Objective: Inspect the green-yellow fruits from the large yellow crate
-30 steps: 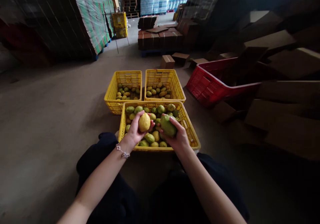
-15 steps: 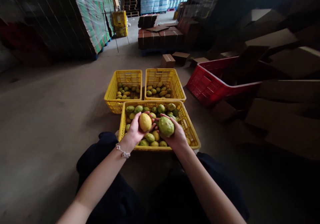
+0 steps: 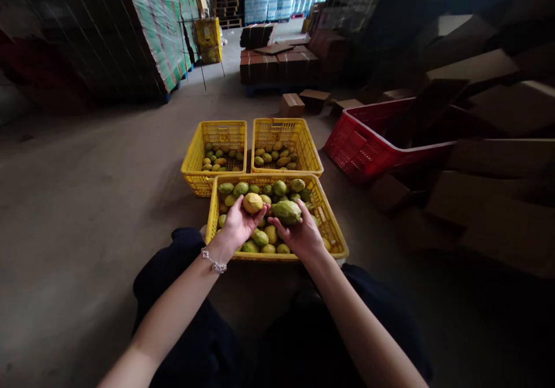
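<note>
Distant cartons (image 3: 280, 67) unreadable; hands (image 3: 236, 225) hold 1 yellow fruit (image 3: 252, 203), 1 green fruit (image 3: 287, 211)

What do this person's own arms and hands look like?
The left hand and right hand are ungloved, and both forearms are bare, with no sleeves in view. The left wrist wears a silvery chain bracelet with flower-like links; the right wrist shows none.

Left held fruit (image 3: 252, 203): I see yellow
Right held fruit (image 3: 287, 212): green, to me
Near crate (image 3: 328, 220): yellow, latticed walls
Side crate (image 3: 358, 145): red
Bracelet (image 3: 213, 262): silvery
Clothing (image 3: 160, 266): dark navy
</note>
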Demonstrator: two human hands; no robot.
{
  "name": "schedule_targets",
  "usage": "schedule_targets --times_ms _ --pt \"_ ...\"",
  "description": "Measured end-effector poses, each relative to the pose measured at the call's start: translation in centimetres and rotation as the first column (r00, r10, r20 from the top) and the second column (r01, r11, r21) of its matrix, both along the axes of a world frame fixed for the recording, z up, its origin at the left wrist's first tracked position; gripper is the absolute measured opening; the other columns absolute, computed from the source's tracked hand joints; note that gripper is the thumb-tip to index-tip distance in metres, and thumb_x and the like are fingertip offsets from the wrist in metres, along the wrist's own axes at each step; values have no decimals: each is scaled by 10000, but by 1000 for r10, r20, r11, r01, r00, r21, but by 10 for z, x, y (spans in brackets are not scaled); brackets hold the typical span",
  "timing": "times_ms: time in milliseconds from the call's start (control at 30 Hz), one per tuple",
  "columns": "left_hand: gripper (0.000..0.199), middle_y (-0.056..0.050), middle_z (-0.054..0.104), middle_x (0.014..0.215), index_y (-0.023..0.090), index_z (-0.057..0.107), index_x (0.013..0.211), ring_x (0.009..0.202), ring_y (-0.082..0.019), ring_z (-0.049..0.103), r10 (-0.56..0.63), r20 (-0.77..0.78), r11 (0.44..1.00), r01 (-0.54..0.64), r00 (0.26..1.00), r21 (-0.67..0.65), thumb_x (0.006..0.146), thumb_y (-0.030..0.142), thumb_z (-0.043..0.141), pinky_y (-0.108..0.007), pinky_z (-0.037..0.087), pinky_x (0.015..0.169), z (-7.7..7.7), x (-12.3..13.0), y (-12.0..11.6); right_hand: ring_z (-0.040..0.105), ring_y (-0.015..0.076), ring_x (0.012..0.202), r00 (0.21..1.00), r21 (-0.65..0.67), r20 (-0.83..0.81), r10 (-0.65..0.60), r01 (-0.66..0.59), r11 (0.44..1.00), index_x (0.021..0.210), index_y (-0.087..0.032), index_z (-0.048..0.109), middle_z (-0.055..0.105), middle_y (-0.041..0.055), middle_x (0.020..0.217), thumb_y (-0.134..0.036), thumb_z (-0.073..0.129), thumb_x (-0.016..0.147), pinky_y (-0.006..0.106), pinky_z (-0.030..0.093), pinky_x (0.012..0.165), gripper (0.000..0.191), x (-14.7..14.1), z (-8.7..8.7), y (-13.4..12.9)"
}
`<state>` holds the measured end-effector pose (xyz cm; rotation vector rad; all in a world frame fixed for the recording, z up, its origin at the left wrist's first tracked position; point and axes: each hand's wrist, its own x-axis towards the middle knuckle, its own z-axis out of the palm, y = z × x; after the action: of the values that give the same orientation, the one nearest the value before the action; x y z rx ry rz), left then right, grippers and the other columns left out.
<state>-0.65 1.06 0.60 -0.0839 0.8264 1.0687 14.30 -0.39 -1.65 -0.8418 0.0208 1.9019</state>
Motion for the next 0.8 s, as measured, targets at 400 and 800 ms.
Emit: schedule_targets --times_ms 400,800 --pt "342 -94 633 695 99 603 909 585 -135 610 -77 -91 996 81 993 38 997 330 367 -180 530 525 1 -1 -2 743 214 606 1000 42 13 -22 21 999 953 -130 670 770 86 724 -304 508 953 312 644 557 238 -2 7 -3" --pt "263 -96 655 839 119 627 1059 692 -164 621 -11 -171 999 19 985 48 988 260 417 -235 523 605 -12 2 2 719 197 613 998 144 54 31 -38 989 860 -160 683 761 78 742 -260 635 831 283 618 549 115 2 -9 1"
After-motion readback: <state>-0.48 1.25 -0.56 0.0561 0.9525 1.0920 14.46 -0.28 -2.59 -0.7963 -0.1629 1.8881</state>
